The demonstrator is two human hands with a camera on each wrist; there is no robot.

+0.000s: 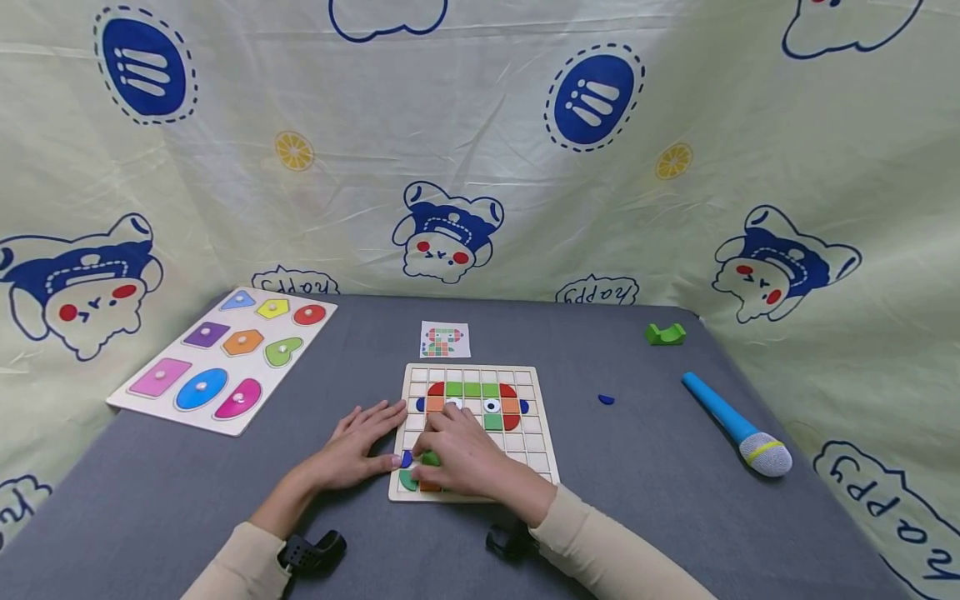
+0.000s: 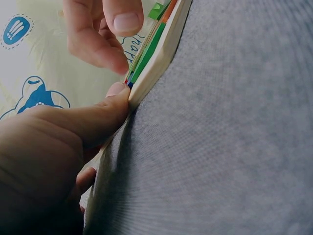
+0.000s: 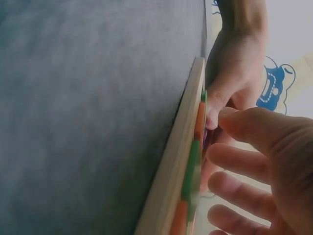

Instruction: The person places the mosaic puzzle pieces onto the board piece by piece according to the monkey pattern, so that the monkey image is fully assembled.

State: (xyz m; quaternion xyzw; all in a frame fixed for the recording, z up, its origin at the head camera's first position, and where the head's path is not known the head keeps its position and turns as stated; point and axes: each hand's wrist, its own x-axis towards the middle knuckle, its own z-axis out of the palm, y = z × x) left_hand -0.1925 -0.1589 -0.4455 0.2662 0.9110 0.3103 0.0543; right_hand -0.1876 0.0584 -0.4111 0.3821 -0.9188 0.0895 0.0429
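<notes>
A square wooden grid board lies on the table, its upper rows bearing red, green, orange and blue pieces and round eye pieces. Along its left edge rests my left hand, fingers extended, with the thumb at the edge beside a blue piece. My right hand reaches over the board's lower left, fingers bent and thumb apart from them. Nothing shows pinched between its fingertips. Below that hand are a green piece, a green rounded piece and an orange piece, partly covered.
Behind the board lies a small pattern card. A shape puzzle board with knobbed pieces is at the left. To the right are a loose dark blue piece, a green arched block and a blue toy microphone. Printed cloth hangs behind.
</notes>
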